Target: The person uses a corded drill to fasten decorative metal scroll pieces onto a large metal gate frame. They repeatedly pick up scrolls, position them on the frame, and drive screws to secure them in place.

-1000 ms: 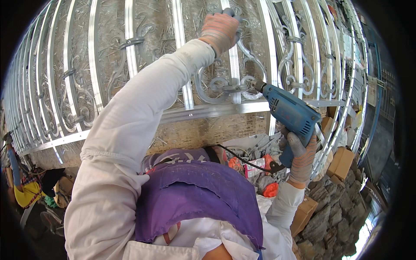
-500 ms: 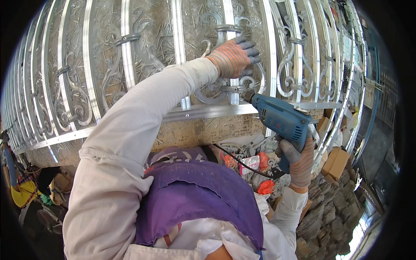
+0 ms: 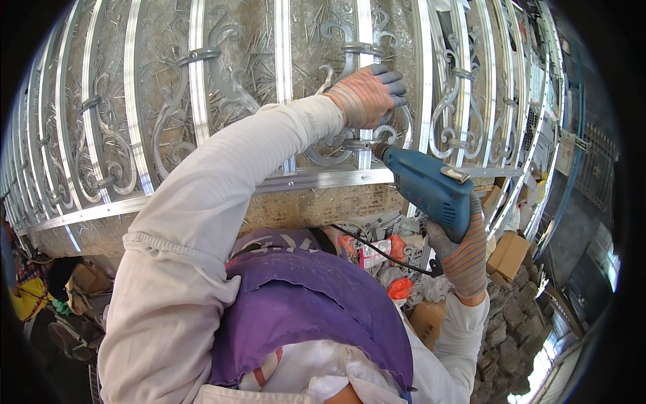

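My left hand (image 3: 369, 97), in an orange-striped glove with grey fingers, lies across an upright metal bar (image 3: 365, 34), its fingers curled over the edge of a silver scroll ornament (image 3: 408, 121). The thumb is mostly hidden beneath the hand. A blue power drill (image 3: 431, 185) is gripped in my right hand (image 3: 463, 254), gloved alike. Its nose points up and left, at the right end of the lower collar (image 3: 358, 144) that wraps the bar and scrolls. Whether the tip touches the collar I cannot tell. A black cord (image 3: 383, 254) runs leftward from the drill handle.
The railing's bottom rail (image 3: 316, 180) lies along the near edge of a worn bench (image 3: 289, 210) strewn with thin metal slivers. Below are plastic bags and metal parts (image 3: 404, 269). Cardboard boxes (image 3: 508, 256) and a rough stone pile (image 3: 508, 330) stand to the right.
The drill has moved slightly left, bringing its nose up to the lower collar, and its body has tilted. My left hand remains at the same bar and scroll.
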